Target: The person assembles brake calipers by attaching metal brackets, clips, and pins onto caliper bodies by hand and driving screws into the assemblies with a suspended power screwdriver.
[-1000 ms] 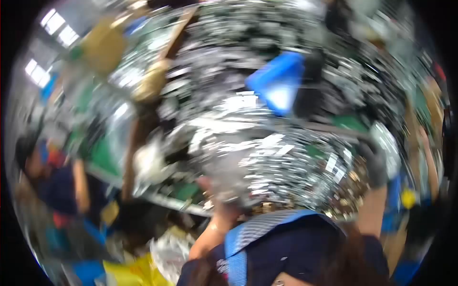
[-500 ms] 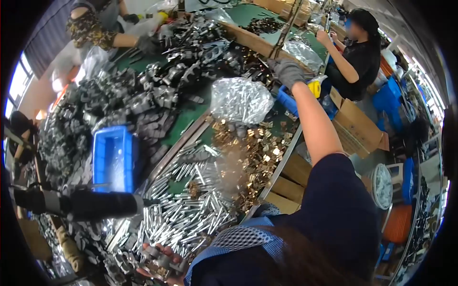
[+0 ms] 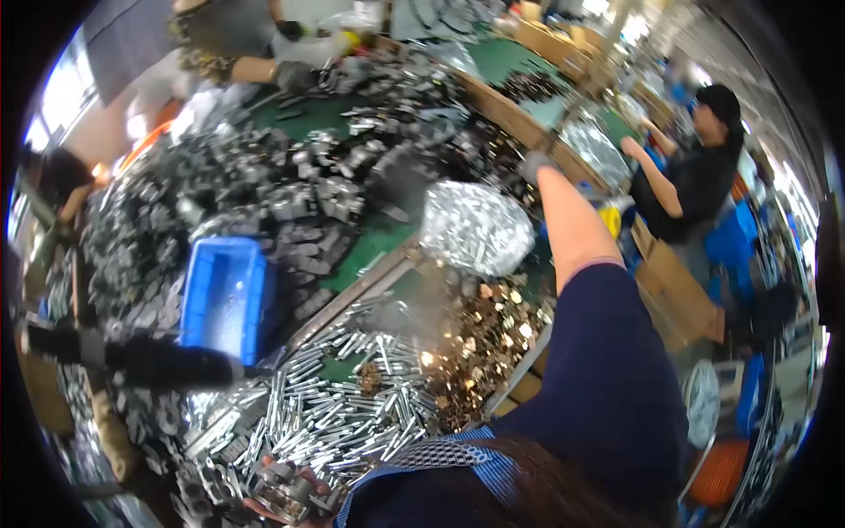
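Observation:
At the bottom of the view my left hand is closed around a grey metal casting with rounded lugs. My right arm stretches far forward. My right hand, in a grey glove, is at the small dark metal pieces beside a wooden board; its fingers are blurred and partly hidden. Near that forearm lies a clear plastic bag of shiny metal parts. Silvery pins spread in a heap by my left hand, with small copper-coloured pieces to their right.
A blue bin stands left of a metal divider strip. A black power tool juts in from the left. Grey castings are piled behind. One co-worker is at right; another's gloved hand is at the far left.
The whole view has shifted, so things appear lower and further right. My right hand has moved slightly left relative to the bag. My left hand keeps the casting.

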Demonstrator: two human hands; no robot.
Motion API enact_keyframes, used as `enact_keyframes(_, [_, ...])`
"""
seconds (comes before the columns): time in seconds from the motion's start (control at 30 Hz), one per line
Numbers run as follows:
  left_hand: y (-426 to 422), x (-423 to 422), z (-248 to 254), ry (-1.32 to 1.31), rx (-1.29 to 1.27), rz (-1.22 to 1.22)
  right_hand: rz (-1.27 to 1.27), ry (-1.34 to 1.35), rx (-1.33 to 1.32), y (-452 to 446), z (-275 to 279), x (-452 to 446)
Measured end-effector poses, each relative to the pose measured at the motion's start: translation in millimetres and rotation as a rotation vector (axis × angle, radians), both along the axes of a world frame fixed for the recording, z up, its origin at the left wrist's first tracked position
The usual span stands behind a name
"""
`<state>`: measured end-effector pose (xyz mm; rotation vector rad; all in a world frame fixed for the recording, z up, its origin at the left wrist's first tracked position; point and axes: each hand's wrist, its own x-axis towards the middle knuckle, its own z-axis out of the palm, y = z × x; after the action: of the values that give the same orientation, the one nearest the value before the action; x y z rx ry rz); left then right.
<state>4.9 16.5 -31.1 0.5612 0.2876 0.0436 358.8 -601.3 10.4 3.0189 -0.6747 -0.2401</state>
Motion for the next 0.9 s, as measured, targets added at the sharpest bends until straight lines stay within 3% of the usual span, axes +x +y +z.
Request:
enact_keyframes(0.1, [-7, -4, -8, -0.007, 0.117, 0.022, -0.148, 0.068, -0.050, -4, -11, 12])
enact_keyframes(0.13, [-26, 5, 15, 0.206, -0.009, 0.202, -0.069, 0.226, -0.128, -24, -20, 24])
enact_keyframes(0.23, [-31, 9, 28, 0.194, -0.089, 0.189, -0.460, -0.334, 0.109, 14, 9, 16])
enact_keyframes(0.27, [-29, 10, 28, 0.208, -0.090, 0.182, -0.245, -0.251, -0.132, -22, -9, 35])
enact_keyframes(0.3, [-26, 9, 19, 0.169, -0.107, 0.168, -0.165, -0.389, -0.046, -15, 3, 37])
enact_keyframes(0.33, [-30, 14, 27, 0.256, -0.119, 0.200, -0.053, -0.533, 0.192, 17, 21, 37])
enact_keyframes(0.37, [-31, 17, 31, 0.295, -0.133, 0.204, 0.041, -0.610, 0.598, 57, 37, 34])
enact_keyframes(0.43, [-33, 22, 30, 0.317, -0.176, 0.182, 0.174, -0.489, 1.261, 150, 65, 20])
enact_keyframes(0.53, [-38, 19, 35, 0.274, -0.106, 0.140, 0.347, -0.062, 1.615, 285, 84, 0])
enact_keyframes(0.6, [-39, 11, 41, 0.292, -0.050, 0.168, 0.692, -0.018, 1.371, 370, 83, -2])
enact_keyframes(0.63, [-29, -1, 28, 0.149, -0.135, 0.094, 1.076, -0.088, 1.030, 398, 73, 5])
enact_keyframes(0.7, [-25, -12, 36, 0.150, -0.093, 0.155, 0.905, 0.184, 1.222, 468, 65, 13])
enact_keyframes(0.73, [-21, -20, 34, 0.213, -0.079, 0.194, 1.095, 0.181, 1.174, 495, 29, 45])
enact_keyframes(0.83, [-12, -39, 28, 0.157, -0.132, 0.279, 1.094, 0.313, 0.813, 535, 16, 47])
enact_keyframes(0.9, [-15, -36, 45, 0.221, -0.152, 0.398, 1.082, 0.378, 0.719, 544, 9, 50])
